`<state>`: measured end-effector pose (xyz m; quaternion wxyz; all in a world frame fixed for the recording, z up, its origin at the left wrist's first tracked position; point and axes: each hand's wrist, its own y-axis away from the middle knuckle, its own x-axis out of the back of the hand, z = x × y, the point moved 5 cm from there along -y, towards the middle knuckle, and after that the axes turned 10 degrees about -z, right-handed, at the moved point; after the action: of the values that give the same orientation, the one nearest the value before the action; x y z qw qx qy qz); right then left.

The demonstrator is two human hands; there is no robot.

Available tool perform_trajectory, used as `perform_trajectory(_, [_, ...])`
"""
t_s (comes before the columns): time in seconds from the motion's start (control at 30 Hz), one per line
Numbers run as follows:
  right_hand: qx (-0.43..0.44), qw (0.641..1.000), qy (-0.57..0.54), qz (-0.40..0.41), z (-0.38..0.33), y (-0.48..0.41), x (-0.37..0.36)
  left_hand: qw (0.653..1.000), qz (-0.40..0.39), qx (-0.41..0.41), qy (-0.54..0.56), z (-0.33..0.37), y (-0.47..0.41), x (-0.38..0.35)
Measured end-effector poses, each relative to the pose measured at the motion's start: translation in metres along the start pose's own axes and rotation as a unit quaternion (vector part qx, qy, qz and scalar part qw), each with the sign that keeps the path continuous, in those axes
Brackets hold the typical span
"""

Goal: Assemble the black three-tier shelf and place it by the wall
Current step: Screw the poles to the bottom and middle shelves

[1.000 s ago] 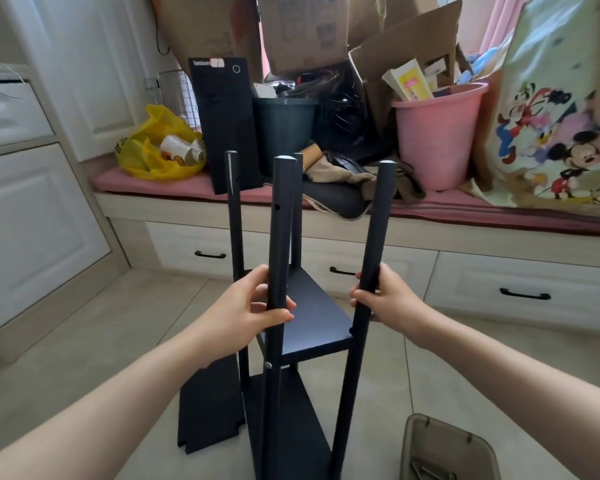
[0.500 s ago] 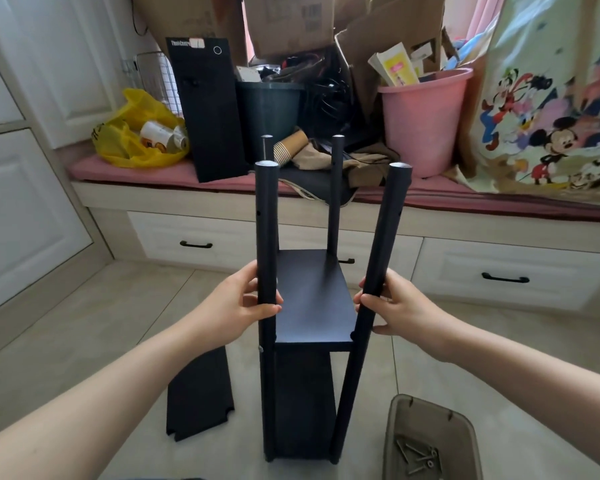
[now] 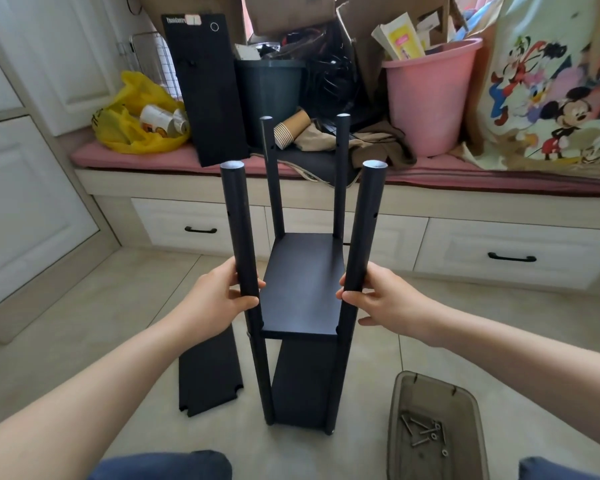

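Observation:
The black shelf frame (image 3: 300, 299) stands upright on the tiled floor in front of me, with two boards fitted between its four round posts. The posts rise bare above the upper board. My left hand (image 3: 219, 299) grips the near left post (image 3: 239, 230) just above that board. My right hand (image 3: 378, 299) holds the near right post (image 3: 364, 230) at the same height, thumb and fingers around it. A loose black shelf board (image 3: 208, 375) lies flat on the floor left of the frame.
A brown plastic tray (image 3: 433, 445) with several screws sits on the floor at lower right. Behind the frame runs a window bench with drawers (image 3: 510, 254), piled with a pink bucket (image 3: 430, 95), a black panel (image 3: 205, 88), a yellow bag (image 3: 136, 116) and cardboard boxes. White cabinets (image 3: 25, 202) stand at left.
The frame has been turned and set square to me, so all four posts now stand apart and upright. Both hands have kept their grip on the near posts.

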<state>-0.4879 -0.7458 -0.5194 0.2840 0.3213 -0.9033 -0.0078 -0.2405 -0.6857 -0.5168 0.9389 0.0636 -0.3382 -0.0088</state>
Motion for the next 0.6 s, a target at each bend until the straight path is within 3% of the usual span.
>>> perform_trajectory(0.43, [-0.012, 0.999, 0.025, -0.029, 0.009, 0.006, -0.004, 0.986, -0.004, 0.069, -0.149, -0.005, 0.006, -0.016])
perform_trajectory(0.5, [-0.006, 0.999, 0.034, -0.034, 0.007, 0.007, -0.001, 0.975, -0.050, 0.130, -0.170, -0.010, 0.009, -0.023])
perform_trajectory(0.6, [0.026, 0.998, 0.057, -0.030, 0.001, 0.008, 0.004, 0.941, -0.227, 0.227, -0.103, -0.017, 0.020, -0.052])
